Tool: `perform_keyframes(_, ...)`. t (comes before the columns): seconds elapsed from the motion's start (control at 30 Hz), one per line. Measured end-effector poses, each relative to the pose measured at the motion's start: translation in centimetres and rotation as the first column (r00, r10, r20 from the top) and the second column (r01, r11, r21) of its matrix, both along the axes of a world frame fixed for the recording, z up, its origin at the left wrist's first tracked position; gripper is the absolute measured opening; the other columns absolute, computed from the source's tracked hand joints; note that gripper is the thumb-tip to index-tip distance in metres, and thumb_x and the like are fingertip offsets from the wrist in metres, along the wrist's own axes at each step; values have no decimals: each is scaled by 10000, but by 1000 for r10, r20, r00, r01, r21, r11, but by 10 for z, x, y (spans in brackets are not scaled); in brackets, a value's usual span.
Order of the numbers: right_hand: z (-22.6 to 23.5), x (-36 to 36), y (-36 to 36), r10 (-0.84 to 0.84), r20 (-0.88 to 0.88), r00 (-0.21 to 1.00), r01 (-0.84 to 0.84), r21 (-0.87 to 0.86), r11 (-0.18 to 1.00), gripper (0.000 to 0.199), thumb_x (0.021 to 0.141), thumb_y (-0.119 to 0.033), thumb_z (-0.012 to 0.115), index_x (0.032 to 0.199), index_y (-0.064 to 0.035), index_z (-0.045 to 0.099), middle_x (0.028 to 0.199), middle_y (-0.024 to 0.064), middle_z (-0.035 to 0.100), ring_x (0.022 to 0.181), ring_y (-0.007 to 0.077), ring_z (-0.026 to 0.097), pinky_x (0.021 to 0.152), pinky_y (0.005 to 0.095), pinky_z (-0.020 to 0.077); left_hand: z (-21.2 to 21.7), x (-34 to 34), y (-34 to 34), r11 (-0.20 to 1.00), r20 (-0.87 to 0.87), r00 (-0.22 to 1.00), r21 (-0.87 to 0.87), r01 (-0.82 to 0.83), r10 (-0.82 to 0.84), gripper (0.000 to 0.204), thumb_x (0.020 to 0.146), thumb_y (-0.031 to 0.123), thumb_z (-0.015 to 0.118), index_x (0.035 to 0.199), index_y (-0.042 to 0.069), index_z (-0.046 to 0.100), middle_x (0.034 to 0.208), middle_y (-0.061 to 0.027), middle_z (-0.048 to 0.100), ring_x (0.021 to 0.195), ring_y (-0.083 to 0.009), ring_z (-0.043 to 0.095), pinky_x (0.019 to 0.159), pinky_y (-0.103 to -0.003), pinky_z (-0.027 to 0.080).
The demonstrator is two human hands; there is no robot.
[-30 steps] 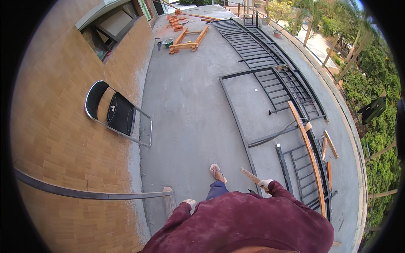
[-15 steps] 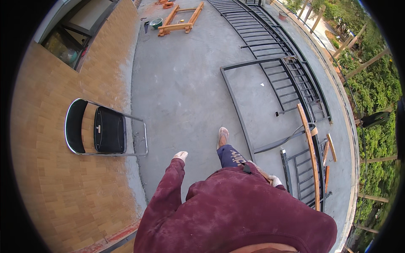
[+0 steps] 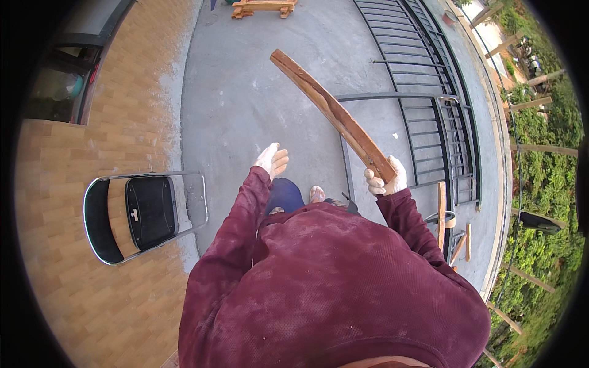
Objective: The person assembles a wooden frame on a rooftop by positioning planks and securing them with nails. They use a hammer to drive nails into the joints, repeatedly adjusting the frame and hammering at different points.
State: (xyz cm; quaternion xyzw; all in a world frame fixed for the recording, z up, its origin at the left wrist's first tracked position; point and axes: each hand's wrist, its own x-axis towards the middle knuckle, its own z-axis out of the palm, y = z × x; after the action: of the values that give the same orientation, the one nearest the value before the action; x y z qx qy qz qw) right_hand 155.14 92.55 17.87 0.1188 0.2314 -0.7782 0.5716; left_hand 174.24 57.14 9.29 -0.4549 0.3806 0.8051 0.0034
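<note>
Over concrete floor: right hand grip clenched on long, worn reddish plank, pointing 11 o'clock; left hand open, empty.

Long wooden plank (raised, tilted).

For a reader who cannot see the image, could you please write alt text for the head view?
Seen from above, a person in a dusty maroon top grips a long wooden plank in the right hand, raised ahead over a concrete floor. The left hand is open and empty. A folded black chair lies at left; metal grilles lie at right.
</note>
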Motion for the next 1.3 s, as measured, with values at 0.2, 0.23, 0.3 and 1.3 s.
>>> perform_keyframes(0.2,14,-111,-119,198,-272,942,-252,-178,951,836,874,-508,656,1474,23,415,866,227,619,445,175,497,386,275,413,91,-182,-107,953,-438,857,247,-177,273,928,939,744,521,1605,165,236,1551,-201,414,1371,-383,473,1075,-582,447)
perform_keyframes(0.23,23,-132,-141,236,-377,896,-279,-64,958,886,838,-497,692,1488,29,399,875,227,631,444,178,509,394,275,422,96,-204,-129,947,-502,816,278,-160,285,926,934,757,510,1591,151,266,1535,-205,421,1372,-386,465,1080,-596,441)
perform_keyframes(0.3,47,-179,-187,390,-613,687,-335,209,919,1068,713,-485,784,1533,46,353,989,233,677,541,164,621,459,252,476,78,-243,-181,940,-731,629,342,3,265,825,920,688,611,1491,129,408,1444,-197,508,1344,-413,494,1098,-625,426)
perform_keyframes(1.3,56,-867,-655,698,-680,-225,-306,729,612,1139,775,-474,833,1626,-30,220,1445,280,539,1305,364,565,1072,401,473,70,-919,-564,679,-551,465,715,-167,693,1238,629,1086,283,1171,38,659,667,-58,558,560,-196,479,799,-441,528)
